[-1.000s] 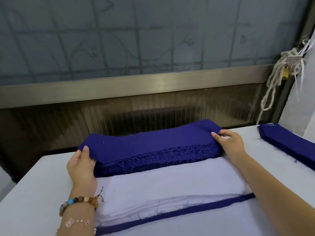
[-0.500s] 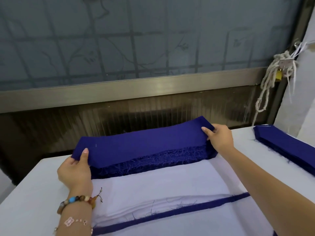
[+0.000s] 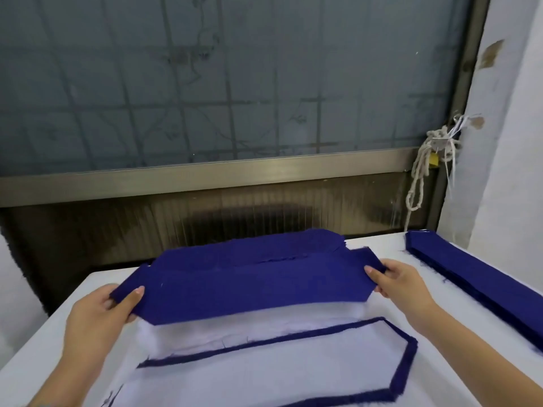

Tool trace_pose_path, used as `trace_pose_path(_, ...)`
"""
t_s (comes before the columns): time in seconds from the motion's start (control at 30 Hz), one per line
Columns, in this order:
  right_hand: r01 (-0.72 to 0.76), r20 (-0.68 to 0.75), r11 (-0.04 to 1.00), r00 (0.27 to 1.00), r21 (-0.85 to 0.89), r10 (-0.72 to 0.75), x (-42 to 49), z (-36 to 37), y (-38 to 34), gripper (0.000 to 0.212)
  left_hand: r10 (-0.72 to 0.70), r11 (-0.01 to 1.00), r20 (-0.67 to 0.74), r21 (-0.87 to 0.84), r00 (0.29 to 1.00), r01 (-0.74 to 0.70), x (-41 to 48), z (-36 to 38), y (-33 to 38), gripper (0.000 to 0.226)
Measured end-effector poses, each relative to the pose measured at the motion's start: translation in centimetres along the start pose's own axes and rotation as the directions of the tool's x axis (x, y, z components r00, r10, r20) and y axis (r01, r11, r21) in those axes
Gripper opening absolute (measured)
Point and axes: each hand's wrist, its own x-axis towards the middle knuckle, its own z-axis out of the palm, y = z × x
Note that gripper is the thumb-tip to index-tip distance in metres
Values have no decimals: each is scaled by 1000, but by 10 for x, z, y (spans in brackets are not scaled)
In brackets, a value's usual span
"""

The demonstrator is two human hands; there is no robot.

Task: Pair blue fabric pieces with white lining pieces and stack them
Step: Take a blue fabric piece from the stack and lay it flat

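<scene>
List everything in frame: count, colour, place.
blue fabric piece: 1, blue, held over the white stack
blue stack: 1, blue, behind the held piece
white lining stack: 1, white, under the held piece
paired stack: 1, white top, blue edge showing, nearest the camera
long blue stack: 1, blue, table's right side
table: 1, white, under all stacks
rope: 1, off-white, knotted at window frame, right
window: 1, grey frosted, behind the table
left hand: 1, pinches the piece's left end
right hand: 1, pinches its right end
</scene>
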Motion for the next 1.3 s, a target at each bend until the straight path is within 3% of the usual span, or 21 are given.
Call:
trace_pose_path(0.17,-10,48,997,999,-82,14,-55,-13,30,14,-25,987,96,161,995,9,-39,-22,-22,18)
trace_pose_path(0.33,30,43,987,999,-155,-24,-81,-19,46,14,-55,986,138,166,989,32,-61,-24,-52,18)
trace_pose_path(0.5,100,34,962,995,-254,-95,-90,-21,51,13,98,956,244,247,965,-160,-71,-27,-66,20)
trace_pose_path(0.63,172,46,914,985,-367,-166,-89,-19,54,16,101,920,300,334,948,-204,-70,-31,-70,20)
trace_pose_path(0.73,182,28,911,982,-370,-184,-88,-18,58,12,67,940,324,298,944,-168,-73,-34,-65,14)
trace_pose_path(0.83,153,6,925,987,-348,-161,-85,-17,62,18,46,961,371,239,927,-143,-79,-36,-56,23)
trace_pose_path(0.93,147,-6,918,987,-369,-161,-83,-18,63,30,63,959,364,236,929,-157,-84,-38,-52,29)
trace_pose_path(1.1,117,-41,932,989,-344,-140,-87,-19,61,31,116,966,342,181,933,-187,-92,-42,-47,33)
trace_pose_path(1.3,138,-3,906,988,-400,-152,-90,-18,60,30,131,936,355,264,926,-234,-86,-44,-60,32)
